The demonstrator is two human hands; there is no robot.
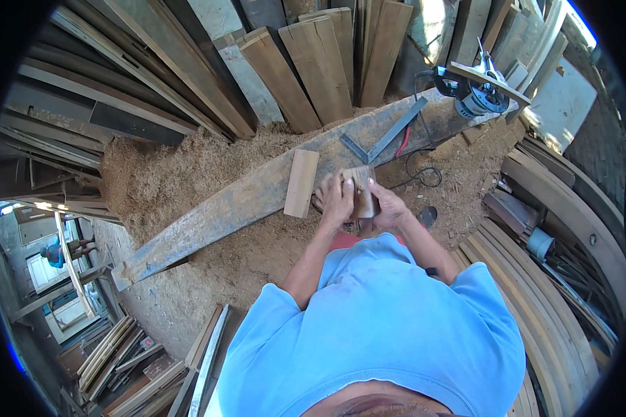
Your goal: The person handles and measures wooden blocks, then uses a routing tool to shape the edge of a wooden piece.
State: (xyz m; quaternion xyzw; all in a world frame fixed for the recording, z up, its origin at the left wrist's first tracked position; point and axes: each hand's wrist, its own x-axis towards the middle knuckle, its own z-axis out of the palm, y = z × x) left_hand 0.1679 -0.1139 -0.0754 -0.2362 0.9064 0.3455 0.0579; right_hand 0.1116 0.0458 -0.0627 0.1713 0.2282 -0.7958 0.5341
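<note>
Between my two hands is a short, brown wooden block [363, 193], held in front of my body over the near edge of a long plank bench [243, 198]. My left hand [335, 198] is closed on the block's left side. Closed around its right side is my right hand [391, 207]. Just left of my left hand, a lighter wooden board piece [301, 183] lies across the plank. A metal try square [389, 135] rests on the plank beyond my hands, beside a tool's red handle [404, 141].
A corded power tool [478, 101] sits at the plank's far right end, its black cable [424, 175] looping nearby. Upright boards [318, 66] lean at the back. Sawdust and shavings [181, 177] pile behind the plank. Stacked timber [535, 299] curves along the right. Another person [53, 254] is far left.
</note>
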